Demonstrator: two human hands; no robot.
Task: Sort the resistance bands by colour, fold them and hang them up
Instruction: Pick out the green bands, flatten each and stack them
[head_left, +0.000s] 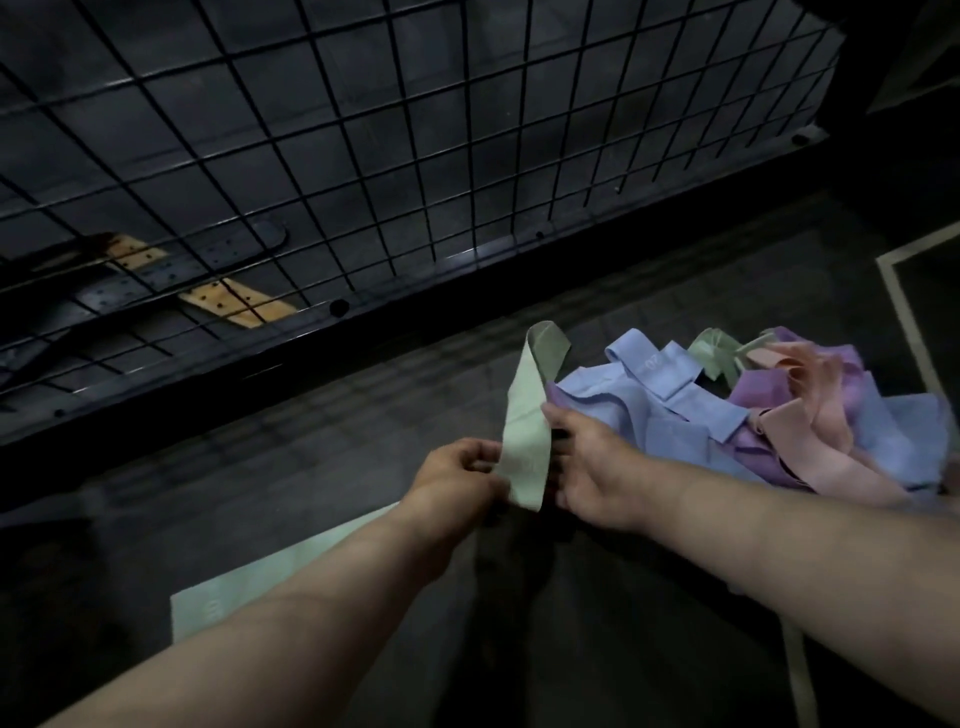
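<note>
Nearest, two bare arms: left forearm (291, 639) and right forearm (779, 551), ending in two hands close together. Left hand (457, 483) curled, pinching the lower end of a pale green band (524, 431) between thumb and fingertips. Right hand (592, 467) just beside it, thumb laid on the band's right edge, fingers tucked behind the strip and mostly hidden; a grip by the look of it, exact finger hold not to be made out. Band upright between the two hands, rising above them and looping over at the top.

Under the left forearm, a second pale green one, the flat band (249, 587), spread on the dark floor (311, 441).

Right of and beyond the right hand, touching it, one pile (753, 431) of bands in blue, purple and peach, with one more green strand (714, 351) at the far side. Green, then, three in all; the other colours too tangled for a sure count.

Faint pale print on a blue band (660, 374) atop the pile and on the flat band near its left end; neither legible.

Beyond both hands, one black wire grid (363, 156); behind it, far left of the left hand, dark belts with two tan patches (239, 304) punched with holes. Far right of the pile, one cream line (906, 332) on the floor.
</note>
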